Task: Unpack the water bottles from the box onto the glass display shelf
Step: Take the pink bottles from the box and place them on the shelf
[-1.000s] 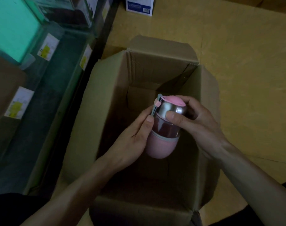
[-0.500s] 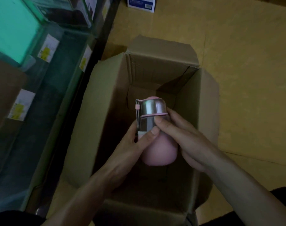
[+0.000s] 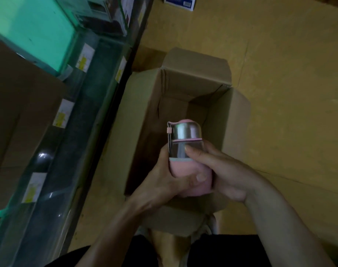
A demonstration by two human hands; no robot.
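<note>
Your left grip (image 3: pixel 164 182) is wrapped round the pink lower half of the water bottle (image 3: pixel 180 166), with the thumb laid across its front. Your right grip (image 3: pixel 228 176) curls in from three o'clock, forefinger lying over the steel band below the cap. Both hold the bottle, cap toward twelve o'clock, above the six o'clock end of the open box (image 3: pixel 235 116).

The glass display shelf (image 3: pixel 98 105) runs along the box's nine o'clock side, with price labels (image 3: pixel 63 113) on its front edges.

The step in hand looks like the carry across to that shelf. Take the weight low on the pink body, which probably offers more friction than the polished steel. Use your right grip only to steady the top. Lift clear of the box's nine o'clock flap before swinging over. Watch the thin strap (image 3: pixel 169 135) hanging at the cap's nine o'clock side, since it could catch on an edge.

The light is dim and the glass edges are hard to read, so go slowly. Set the base down flat and let go only once it stands. Shadow hides whether more bottles lie in the box.
</note>
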